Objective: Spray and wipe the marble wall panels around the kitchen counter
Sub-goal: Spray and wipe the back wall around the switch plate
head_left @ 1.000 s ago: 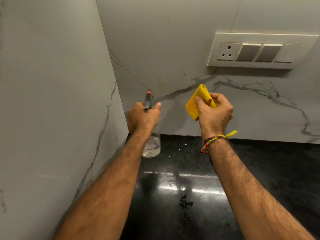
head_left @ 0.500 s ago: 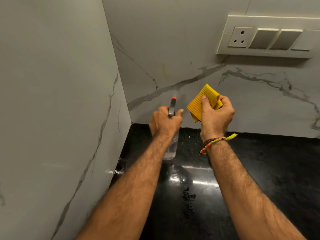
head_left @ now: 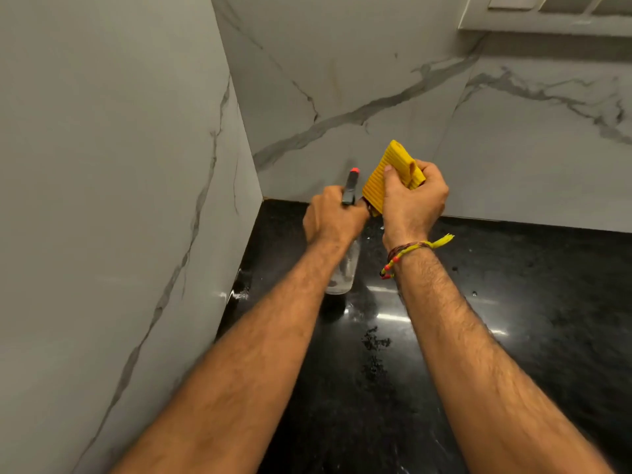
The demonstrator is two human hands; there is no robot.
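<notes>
My left hand [head_left: 333,218] grips a clear spray bottle [head_left: 343,271] by its neck; the black head with a red nozzle tip [head_left: 352,184] points at the back marble wall panel [head_left: 359,80] low in the corner. My right hand [head_left: 412,201] holds a folded yellow ribbed cloth [head_left: 388,176] just right of the nozzle, close to the wall. The cloth's lower edge nearly touches my left hand. A second marble panel [head_left: 102,165] forms the left wall. Both hands hover above the black counter [head_left: 513,302].
A cream switch and socket plate [head_left: 547,15] is mounted on the back wall at the top right. The glossy black granite counter carries dark specks and wet patches [head_left: 374,343] between my forearms. A beaded thread bracelet [head_left: 407,256] circles my right wrist.
My left hand carried the spray bottle rightward from the corner until it sits beside the cloth. The view tilted down, pushing the switch plate toward the top edge. My right hand stayed nearly still.
</notes>
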